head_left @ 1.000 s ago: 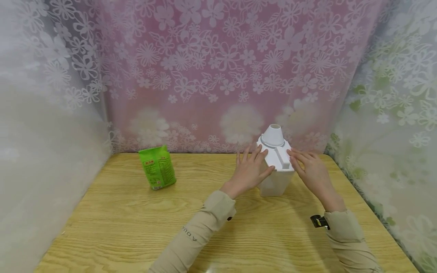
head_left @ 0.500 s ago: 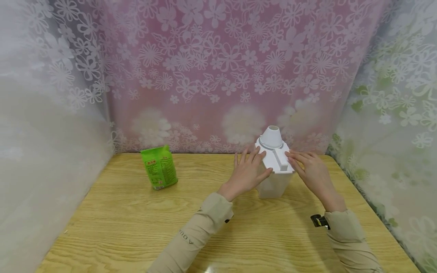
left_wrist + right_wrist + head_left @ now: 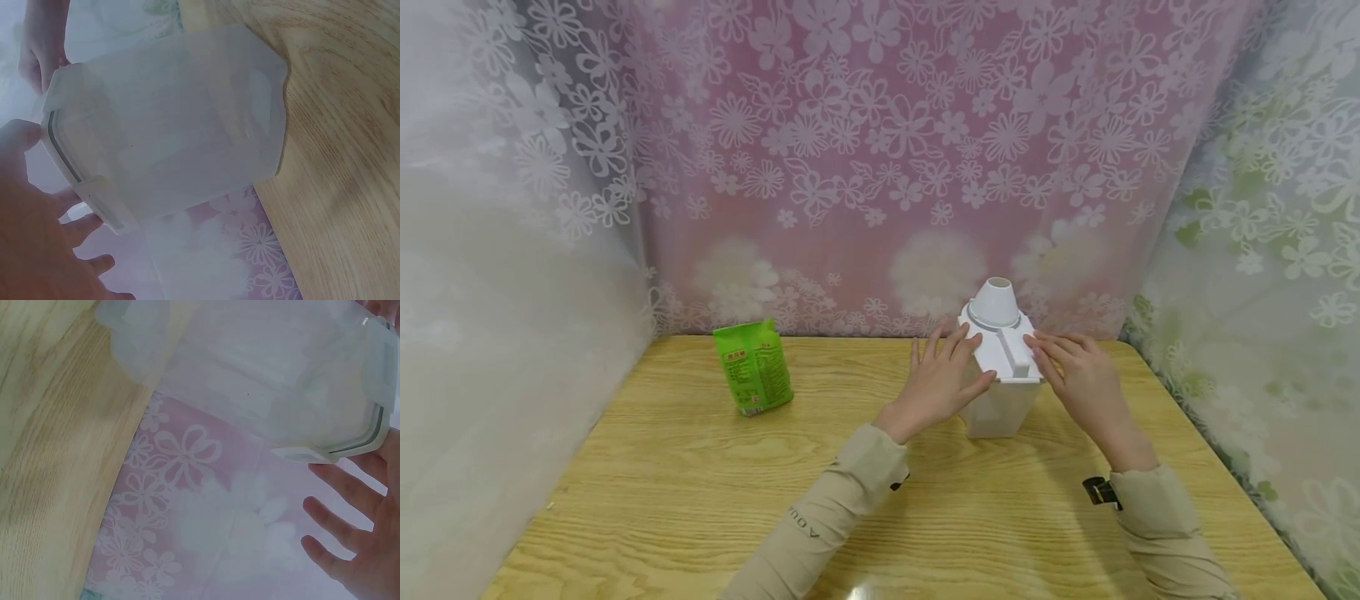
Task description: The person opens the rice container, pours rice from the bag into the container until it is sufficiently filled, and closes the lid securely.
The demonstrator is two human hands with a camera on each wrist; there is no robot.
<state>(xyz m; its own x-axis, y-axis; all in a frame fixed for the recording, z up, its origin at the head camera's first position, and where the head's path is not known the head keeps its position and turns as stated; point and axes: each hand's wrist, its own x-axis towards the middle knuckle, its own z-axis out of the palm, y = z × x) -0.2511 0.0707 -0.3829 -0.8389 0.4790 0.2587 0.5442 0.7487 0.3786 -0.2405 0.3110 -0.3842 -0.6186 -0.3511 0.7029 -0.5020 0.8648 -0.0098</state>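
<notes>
A translucent plastic storage container [image 3: 998, 410] stands upright on the table, its white lid [image 3: 991, 357] topped by a cone-shaped white piece [image 3: 996, 304] with a round opening. My left hand [image 3: 934, 387] rests on the lid's left side, fingers spread and thumb at the front edge. Opposite it, my right hand [image 3: 1084, 387] touches the lid's right edge with its fingertips. Along the lid's edge the left wrist view shows a flap clip [image 3: 100, 194], lying close to the left fingers. Another flap [image 3: 379, 362] is seen in the right wrist view, where the right fingers extend fairly straight.
A bright green printed bag [image 3: 752, 367] stands on the left part of the wooden table [image 3: 715, 492]. Behind the table hangs a pink flowered curtain [image 3: 820, 167]. Pale patterned curtains [image 3: 1262, 250] enclose the sides.
The container and both hands have shifted slightly left and toward me. The fingers keep about the same places on the lid. The green bag appears slightly farther right as the head view shifts.
</notes>
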